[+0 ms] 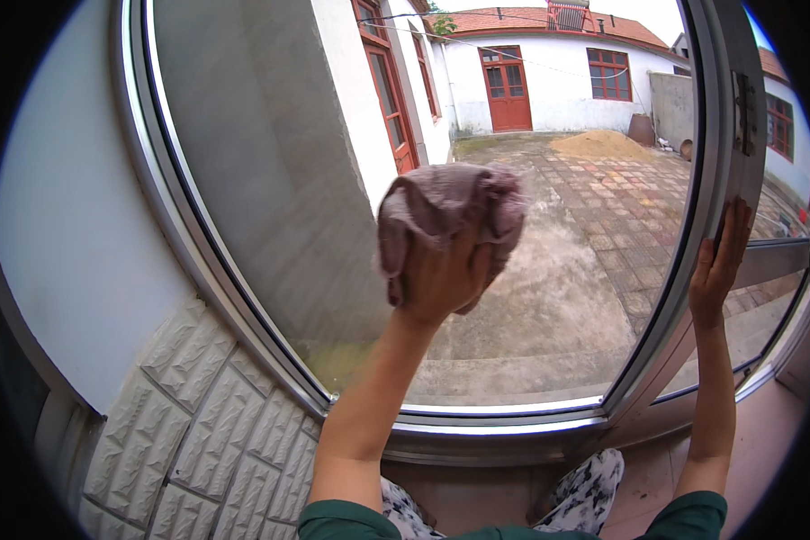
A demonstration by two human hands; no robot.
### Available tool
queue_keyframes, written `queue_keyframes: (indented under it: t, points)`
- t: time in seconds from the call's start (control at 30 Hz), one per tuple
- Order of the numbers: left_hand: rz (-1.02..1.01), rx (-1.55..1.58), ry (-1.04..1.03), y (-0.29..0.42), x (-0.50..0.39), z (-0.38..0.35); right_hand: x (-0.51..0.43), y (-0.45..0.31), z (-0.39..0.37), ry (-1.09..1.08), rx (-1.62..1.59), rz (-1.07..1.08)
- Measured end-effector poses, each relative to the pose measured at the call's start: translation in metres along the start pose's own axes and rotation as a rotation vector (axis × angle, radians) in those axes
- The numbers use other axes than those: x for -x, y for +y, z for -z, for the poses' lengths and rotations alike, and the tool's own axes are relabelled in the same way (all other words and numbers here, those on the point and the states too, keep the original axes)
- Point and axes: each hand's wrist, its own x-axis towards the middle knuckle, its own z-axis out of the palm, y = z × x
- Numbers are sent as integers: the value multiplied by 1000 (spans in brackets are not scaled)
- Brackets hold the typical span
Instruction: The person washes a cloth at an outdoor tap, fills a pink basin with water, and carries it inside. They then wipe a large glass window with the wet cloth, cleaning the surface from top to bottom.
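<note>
A crumpled greyish-pink cloth (445, 202) is in my left hand (442, 277), spread over the back of my fingers and against the glass pane (547, 304) or just before it. The cloth hides part of my fingers and is slightly blurred. My right hand (719, 260) lies flat with straight fingers on the metal door frame (722, 169) at the right of the pane, below a lock plate (742, 111). It holds nothing. Around the pane runs a silvery metal frame (499, 420).
White brick-pattern tiles (209, 432) cover the lower wall at my left. Under me is a tiled floor (472, 489). Beyond the glass lie a paved courtyard (621, 236), a sand heap (601, 143), a brown jar (641, 128) and a white building with a red door (509, 101).
</note>
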Motion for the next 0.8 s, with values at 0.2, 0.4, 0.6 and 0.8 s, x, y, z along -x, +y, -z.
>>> queue_keyframes:
  t: [0.2,0.4,0.6,0.8]
  points:
    - [291,-206,198,-162,74,37,3,5,-3,7,7,13]
    - [276,-110,344,-257,136,65,3,2,-2,-1,-20,-3]
    - [554,-89,345,-231,146,50,4,2,-3,2,2,-4]
    - [453,-253,238,-85,132,4,4,1,-4,13,15,-25]
